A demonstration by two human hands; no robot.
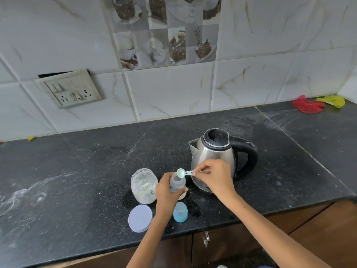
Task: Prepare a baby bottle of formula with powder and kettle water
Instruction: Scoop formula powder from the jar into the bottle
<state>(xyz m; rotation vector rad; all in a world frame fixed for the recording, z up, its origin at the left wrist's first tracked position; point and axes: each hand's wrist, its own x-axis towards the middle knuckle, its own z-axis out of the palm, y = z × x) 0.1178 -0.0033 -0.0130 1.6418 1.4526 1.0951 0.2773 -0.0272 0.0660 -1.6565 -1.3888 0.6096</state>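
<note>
A small clear baby bottle (pixel 177 181) stands open-topped on the black counter, and my left hand (pixel 166 192) grips its body from the left. My right hand (pixel 214 176) pinches the handle of a pale green scoop (pixel 182 173), whose bowl is tipped on its side right over the bottle's mouth. To the left stands an open glass jar (pixel 144 185) with white powder in it. A steel electric kettle (pixel 214 151) with a black lid and handle stands just behind my right hand.
The jar's lilac lid (pixel 140 218) lies flat near the counter's front edge, and the blue bottle cap (pixel 180 212) lies beside it. Red and yellow cloths (pixel 316 103) lie at the far right corner. A switchboard (pixel 70 89) is on the tiled wall.
</note>
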